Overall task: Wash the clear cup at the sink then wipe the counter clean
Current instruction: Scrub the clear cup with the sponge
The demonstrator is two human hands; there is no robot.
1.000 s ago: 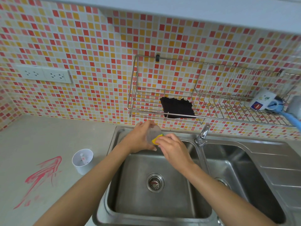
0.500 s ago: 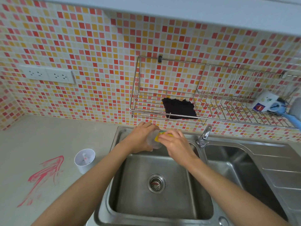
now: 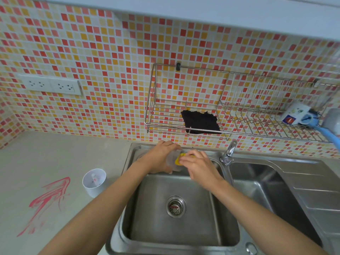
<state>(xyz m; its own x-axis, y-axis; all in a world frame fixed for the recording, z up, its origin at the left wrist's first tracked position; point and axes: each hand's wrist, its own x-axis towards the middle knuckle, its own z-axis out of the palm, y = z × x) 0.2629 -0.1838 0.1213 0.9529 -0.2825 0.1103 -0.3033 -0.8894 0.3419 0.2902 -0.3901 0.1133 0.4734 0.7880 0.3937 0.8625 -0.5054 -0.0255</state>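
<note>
Over the back of the left sink basin (image 3: 176, 227), my left hand (image 3: 159, 157) grips the clear cup (image 3: 173, 162) on its side, mouth toward the right. My right hand (image 3: 199, 165) presses a yellow sponge (image 3: 178, 159) against the cup's mouth; most of the sponge is hidden by my fingers. A red smear (image 3: 47, 199) marks the grey counter (image 3: 46, 157) to the left of the sink.
A white cup (image 3: 94, 182) stands on the counter beside the smear. The tap (image 3: 229, 153) sits between the two basins. A wall rack (image 3: 239, 115) holds a black cloth (image 3: 200, 122) and, at the right, a mug (image 3: 296, 115) and blue brush.
My right hand has shifted the sponge around the cup's mouth, from its lower edge up toward the rim. Both hands stay over the back of the left basin.
</note>
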